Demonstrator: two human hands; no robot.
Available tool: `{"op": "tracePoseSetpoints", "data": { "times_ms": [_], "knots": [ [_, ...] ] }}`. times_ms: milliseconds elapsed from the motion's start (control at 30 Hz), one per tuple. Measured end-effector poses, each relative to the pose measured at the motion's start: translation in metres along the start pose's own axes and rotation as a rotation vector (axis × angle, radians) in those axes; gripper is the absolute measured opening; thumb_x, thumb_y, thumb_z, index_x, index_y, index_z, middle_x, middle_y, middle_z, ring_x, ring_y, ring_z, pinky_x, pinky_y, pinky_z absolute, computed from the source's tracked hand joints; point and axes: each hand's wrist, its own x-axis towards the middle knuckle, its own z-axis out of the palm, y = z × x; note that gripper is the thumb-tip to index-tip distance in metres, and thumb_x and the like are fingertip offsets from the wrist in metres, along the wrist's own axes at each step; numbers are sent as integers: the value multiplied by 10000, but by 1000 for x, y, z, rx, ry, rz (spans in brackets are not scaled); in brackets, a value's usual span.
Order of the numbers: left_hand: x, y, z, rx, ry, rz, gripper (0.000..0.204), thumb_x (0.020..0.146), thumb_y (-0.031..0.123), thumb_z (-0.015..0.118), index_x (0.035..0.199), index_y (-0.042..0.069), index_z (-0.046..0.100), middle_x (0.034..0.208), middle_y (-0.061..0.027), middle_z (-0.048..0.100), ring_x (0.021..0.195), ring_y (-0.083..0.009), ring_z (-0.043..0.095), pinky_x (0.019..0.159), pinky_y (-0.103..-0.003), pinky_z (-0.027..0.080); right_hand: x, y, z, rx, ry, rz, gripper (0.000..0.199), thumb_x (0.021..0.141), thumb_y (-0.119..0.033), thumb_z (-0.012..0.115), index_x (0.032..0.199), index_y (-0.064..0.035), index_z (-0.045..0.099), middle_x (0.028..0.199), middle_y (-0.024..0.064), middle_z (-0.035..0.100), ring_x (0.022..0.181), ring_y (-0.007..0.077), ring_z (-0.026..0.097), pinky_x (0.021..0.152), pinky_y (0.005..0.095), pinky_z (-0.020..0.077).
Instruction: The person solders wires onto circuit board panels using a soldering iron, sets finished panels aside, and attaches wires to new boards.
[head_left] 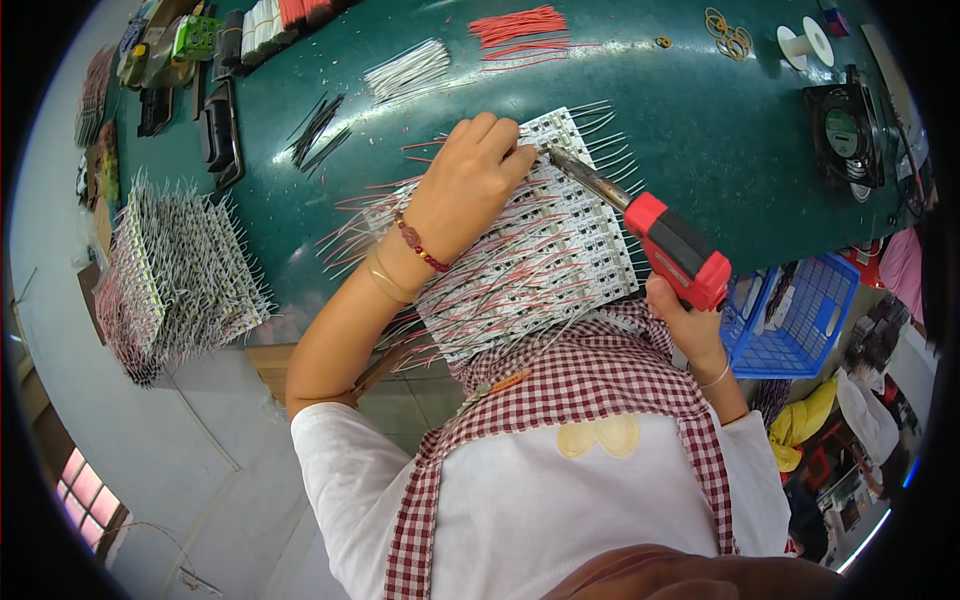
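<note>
My left hand lies over a white circuit board panel, its fingers closed in a pinch near the panel's far edge. Whatever they pinch is hidden. My right hand is wrapped round the handle of a red and black soldering gun. The gun's metal tip meets the panel right beside my left fingertips. Rows of small parts cover the panel, and many thin red, white and dark wires stick out from it on both sides. Its near edge rests against my checked apron.
Bundles of red wires, white wires and black wires lie on the green table. Wired panels are stacked at left. A black fan, a white spool and a blue crate are at right.
</note>
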Motion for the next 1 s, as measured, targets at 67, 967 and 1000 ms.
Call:
{"op": "tracePoseSetpoints", "data": {
  "times_ms": [67, 967, 1000],
  "knots": [
    [1, 0, 0, 3, 4, 5, 190, 695, 12, 596, 879, 34, 640, 782, -70, 479, 778, -235, 505, 727, -334, 440, 4, -8, 1, 6, -27, -13, 223, 772, -99, 758, 947, 0, 661, 765, 38, 662, 653, 98, 596, 595, 247, 470],
    [-6, 14, 2, -29, 41, 22, 211, 675, -2, 622, 883, 27, 637, 756, -72, 475, 740, -239, 506, 702, -342, 432, -16, 14, -12, 55, -57, 83, 240, 786, -127, 751, 977, -17, 655, 864, 31, 664, 730, 94, 585, 657, 256, 474],
    [-6, 15, 2, -27, 30, 20, 213, 674, -7, 619, 883, 28, 637, 760, -73, 475, 744, -241, 506, 706, -342, 433, -17, 15, -11, 57, -57, 83, 240, 786, -127, 751, 977, -17, 655, 864, 31, 664, 730, 94, 585, 657, 256, 474]
  ]
}}
